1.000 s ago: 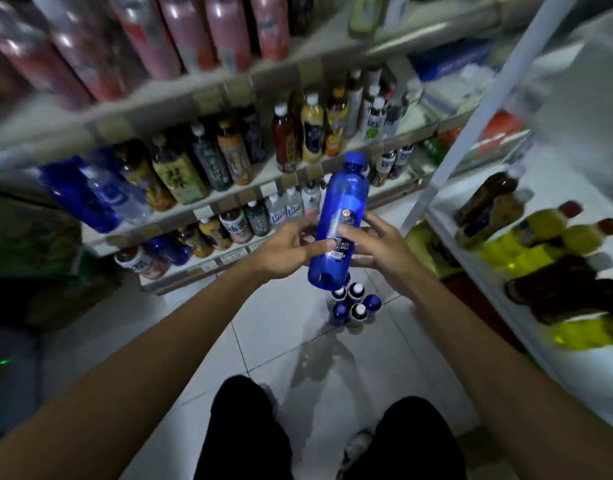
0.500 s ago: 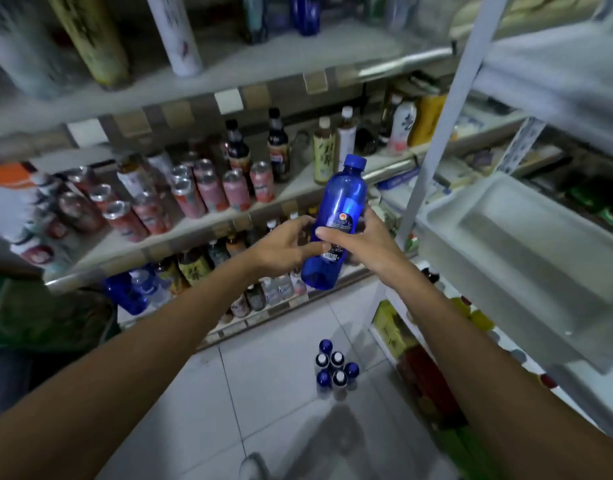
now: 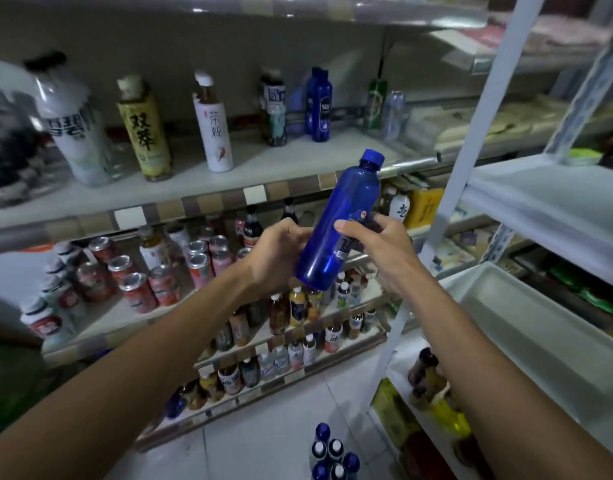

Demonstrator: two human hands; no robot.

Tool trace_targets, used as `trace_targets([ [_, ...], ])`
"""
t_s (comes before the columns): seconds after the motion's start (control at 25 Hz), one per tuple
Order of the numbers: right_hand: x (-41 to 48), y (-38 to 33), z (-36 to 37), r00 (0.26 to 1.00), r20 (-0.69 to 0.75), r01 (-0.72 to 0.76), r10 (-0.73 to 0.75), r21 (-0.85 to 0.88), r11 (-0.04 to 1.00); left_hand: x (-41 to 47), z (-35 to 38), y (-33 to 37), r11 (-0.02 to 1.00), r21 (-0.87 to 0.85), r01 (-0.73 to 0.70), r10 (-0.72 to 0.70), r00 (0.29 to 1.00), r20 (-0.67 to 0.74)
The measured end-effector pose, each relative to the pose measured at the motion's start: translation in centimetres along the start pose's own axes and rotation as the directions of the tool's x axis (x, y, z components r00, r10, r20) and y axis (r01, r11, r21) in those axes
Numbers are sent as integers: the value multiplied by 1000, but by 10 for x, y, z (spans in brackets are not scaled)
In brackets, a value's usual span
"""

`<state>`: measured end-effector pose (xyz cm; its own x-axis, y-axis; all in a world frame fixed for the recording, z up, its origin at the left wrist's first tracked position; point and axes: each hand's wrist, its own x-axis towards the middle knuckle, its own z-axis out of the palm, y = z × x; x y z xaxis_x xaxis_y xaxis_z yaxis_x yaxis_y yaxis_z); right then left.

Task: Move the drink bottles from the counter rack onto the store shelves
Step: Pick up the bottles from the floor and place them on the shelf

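Between the fingers of both hands: one blue bottle (image 3: 336, 230), blue cap, held in the air and tilted, cap up and to the right, base down and to the left.

Left hand (image 3: 281, 251): grips the lower body of the bottle from the left, fingers (image 3: 293, 226) curled round its far side.

Right hand (image 3: 378, 244): holds the labelled middle from the right, fingers curled across the front of the label.

Above and beyond the fingers: upper shelf (image 3: 229, 178), carrying upright stock. Two matching dark blue bottles (image 3: 320, 105) stand at the back, almost straight above the bottle's cap. To the left of them stand a white tea bottle (image 3: 213, 133) and a yellow-labelled tea bottle (image 3: 144, 133).

Left of the fingers, one shelf lower: a group of red drink cans (image 3: 138, 285), upright and close together.

Below the fingers: lower shelves with rows of small mixed bottles (image 3: 298, 310); labels too small to read.

Far below, on the tiled floor (image 3: 263, 438): a tight cluster of blue bottles (image 3: 333, 452), seen from the top.

Right of the fingers: white rack (image 3: 547, 199) with an upright post, and under it a white tray (image 3: 527, 323).
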<state>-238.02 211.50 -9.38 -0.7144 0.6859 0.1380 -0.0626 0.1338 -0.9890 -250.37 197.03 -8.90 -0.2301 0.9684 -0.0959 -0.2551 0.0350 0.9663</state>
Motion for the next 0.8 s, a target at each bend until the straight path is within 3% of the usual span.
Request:
trace_targets([
  [0.2,26,-23,-8,998,65,20,-10,-159,987,32,-38,18,992,90,-87,78,992,100],
  [0.36,44,-16,-9,999,32,12,-8,-112,994,61,-60,16,993,31,-114,108,981,158],
  [0.6,93,2,-11,999,-27,44,-47,-115,992,112,-72,14,964,98,-247,254,965,-59],
  [0.8,147,6,-6,1000,0,6,-6,-61,998,157,-70,30,935,263,-239,322,882,-344],
])
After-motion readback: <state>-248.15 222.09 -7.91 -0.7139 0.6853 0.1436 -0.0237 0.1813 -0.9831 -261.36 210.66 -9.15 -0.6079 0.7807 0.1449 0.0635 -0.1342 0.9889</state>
